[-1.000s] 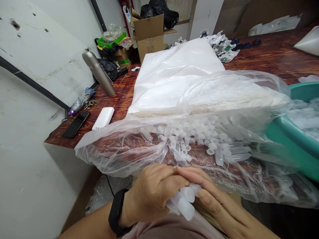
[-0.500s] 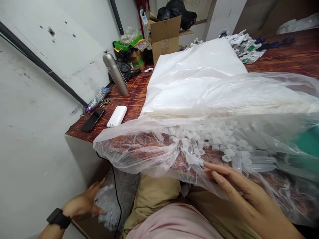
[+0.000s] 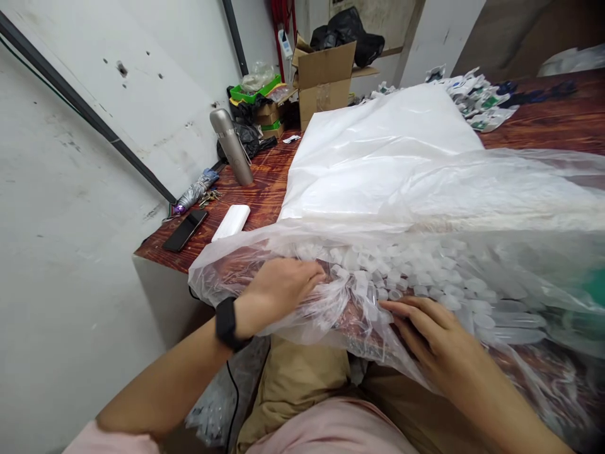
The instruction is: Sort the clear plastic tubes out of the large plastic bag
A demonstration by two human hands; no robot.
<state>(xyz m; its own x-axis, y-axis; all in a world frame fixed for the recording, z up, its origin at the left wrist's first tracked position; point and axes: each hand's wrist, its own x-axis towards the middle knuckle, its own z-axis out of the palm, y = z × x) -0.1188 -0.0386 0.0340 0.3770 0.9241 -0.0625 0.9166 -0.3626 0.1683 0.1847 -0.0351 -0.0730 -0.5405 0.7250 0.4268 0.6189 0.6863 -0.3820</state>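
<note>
My left hand (image 3: 283,287), with a black watch at its wrist, is over the clear plastic sheet (image 3: 246,252) at the table's front. Its bent fingertips reach the left edge of a pile of small white translucent plastic caps (image 3: 397,258). Motion blurs these fingers and the thumb is hidden, so I cannot tell what they hold. My right hand (image 3: 425,328) is open at the front of the pile, its fingers slightly bent and apart. Its fingertips touch gathered plastic near loose caps. Clear plastic tubes (image 3: 515,320) lie to its right.
A large white plastic-covered stack (image 3: 382,145) fills the table's middle. At left are a power bank (image 3: 231,222), a phone (image 3: 186,230), an umbrella (image 3: 197,189) and a steel flask (image 3: 231,145). A bag of clear pieces (image 3: 210,403) and a cable (image 3: 235,403) are below the table.
My left hand has risen from the bag below the table to the cap pile. My right hand has shifted slightly within the front plastic. The view has turned a little left.
</note>
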